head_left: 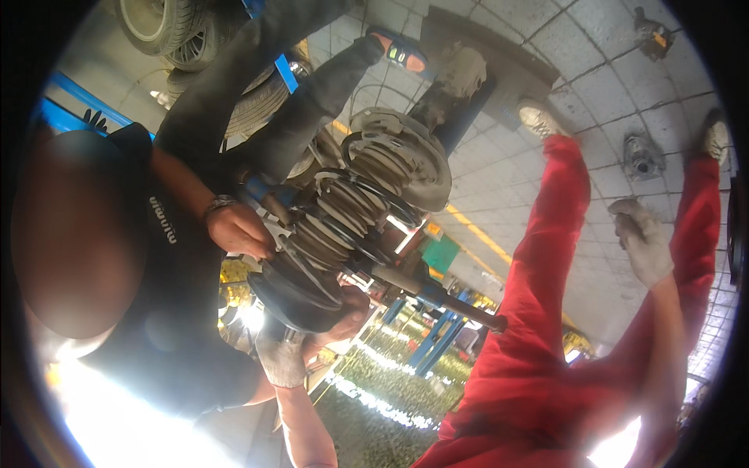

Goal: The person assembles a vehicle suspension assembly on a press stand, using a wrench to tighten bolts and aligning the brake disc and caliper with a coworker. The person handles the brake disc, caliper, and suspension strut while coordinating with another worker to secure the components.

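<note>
A coil spring [351, 207] with a pale round plate [413, 164] and a black rubber cap [292, 292] is clamped in a spring compressor, whose bar [445, 300] sticks out toward my red trousers. My left hand [281, 357], in a pale glove, is closed just below the black cap, around a small metal piece I cannot make out. Off to the right, over my leg, hangs my gloved right hand [644, 243], its fingers curled; what they hold, if anything, is hidden. A co-worker's bare hand [238, 230] touches the spring assembly, and another hand [347, 312] is beside the cap.
A co-worker in a black shirt [187, 312] leans in close at the left. Tyres [261, 101] stand behind at the upper left. On the tiled floor [593, 47] lie a metal part [644, 156] and a dark tool with yellow [654, 35].
</note>
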Demonstrator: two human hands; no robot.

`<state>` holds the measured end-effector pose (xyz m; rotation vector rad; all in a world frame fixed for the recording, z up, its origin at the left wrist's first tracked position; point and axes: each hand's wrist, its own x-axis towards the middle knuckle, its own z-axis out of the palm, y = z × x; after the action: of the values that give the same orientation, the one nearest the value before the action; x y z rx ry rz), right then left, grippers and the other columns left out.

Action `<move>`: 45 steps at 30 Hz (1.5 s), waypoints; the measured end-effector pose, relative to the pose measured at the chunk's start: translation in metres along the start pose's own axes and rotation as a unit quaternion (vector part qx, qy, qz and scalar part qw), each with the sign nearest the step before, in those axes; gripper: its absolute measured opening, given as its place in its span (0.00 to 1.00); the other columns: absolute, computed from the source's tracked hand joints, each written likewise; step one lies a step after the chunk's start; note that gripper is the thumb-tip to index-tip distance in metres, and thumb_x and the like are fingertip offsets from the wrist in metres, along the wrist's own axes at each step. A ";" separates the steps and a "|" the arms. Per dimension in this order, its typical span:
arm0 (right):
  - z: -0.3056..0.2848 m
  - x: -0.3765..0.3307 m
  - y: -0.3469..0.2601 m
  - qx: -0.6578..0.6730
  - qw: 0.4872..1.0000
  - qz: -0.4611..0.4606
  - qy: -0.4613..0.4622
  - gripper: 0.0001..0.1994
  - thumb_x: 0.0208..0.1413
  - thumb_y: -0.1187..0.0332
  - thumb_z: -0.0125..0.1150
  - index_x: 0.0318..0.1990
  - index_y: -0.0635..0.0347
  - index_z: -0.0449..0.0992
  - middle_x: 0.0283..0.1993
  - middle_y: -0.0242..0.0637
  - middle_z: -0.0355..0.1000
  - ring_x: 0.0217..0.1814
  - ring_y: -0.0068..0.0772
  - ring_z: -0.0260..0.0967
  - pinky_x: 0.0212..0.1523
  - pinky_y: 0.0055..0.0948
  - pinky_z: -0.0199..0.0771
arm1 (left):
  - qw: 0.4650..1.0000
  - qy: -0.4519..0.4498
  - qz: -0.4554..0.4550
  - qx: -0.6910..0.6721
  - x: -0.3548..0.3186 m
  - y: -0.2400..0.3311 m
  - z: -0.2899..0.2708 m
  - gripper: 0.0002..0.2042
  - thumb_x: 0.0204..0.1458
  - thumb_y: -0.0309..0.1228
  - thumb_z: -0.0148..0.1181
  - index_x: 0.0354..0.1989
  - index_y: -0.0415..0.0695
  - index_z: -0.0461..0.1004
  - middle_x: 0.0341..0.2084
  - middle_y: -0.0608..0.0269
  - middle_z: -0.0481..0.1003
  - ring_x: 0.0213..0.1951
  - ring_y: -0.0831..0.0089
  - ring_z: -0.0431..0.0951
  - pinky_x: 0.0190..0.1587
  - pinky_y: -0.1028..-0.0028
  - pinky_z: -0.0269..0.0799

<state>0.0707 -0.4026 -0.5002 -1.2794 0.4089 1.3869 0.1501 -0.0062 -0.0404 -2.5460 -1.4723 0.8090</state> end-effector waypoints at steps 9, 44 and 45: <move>0.000 -0.024 -0.018 0.057 0.995 0.076 -0.022 0.18 0.70 0.70 0.62 0.65 0.59 0.78 0.41 0.29 0.76 0.38 0.20 0.71 0.40 0.25 0.76 | 0.990 -0.014 0.050 -0.129 0.002 0.009 0.006 0.20 0.55 0.36 0.73 0.52 0.36 0.81 0.38 0.53 0.86 0.41 0.64 0.85 0.51 0.65 0.78; 0.329 -0.191 -0.436 -0.600 0.703 -0.377 -0.060 0.19 0.67 0.68 0.62 0.64 0.56 0.78 0.57 0.45 0.82 0.58 0.39 0.80 0.63 0.38 0.77 | 0.755 0.033 -0.146 -0.639 0.062 0.065 0.080 0.24 0.73 0.42 0.47 0.73 0.49 0.72 0.73 0.57 0.72 0.72 0.65 0.71 0.69 0.63 0.68; 0.335 -0.187 -0.436 -0.605 0.700 -0.374 -0.063 0.19 0.67 0.68 0.62 0.64 0.56 0.78 0.58 0.45 0.82 0.58 0.39 0.80 0.63 0.38 0.77 | 0.781 0.057 -0.116 -0.611 0.069 0.071 0.086 0.25 0.74 0.43 0.46 0.75 0.49 0.69 0.75 0.57 0.68 0.74 0.65 0.68 0.71 0.63 0.65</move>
<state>0.2525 -0.0892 -0.0466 -1.9994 -1.2607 0.9023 0.1912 -0.0026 -0.1649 -2.8055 -2.7826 -0.6180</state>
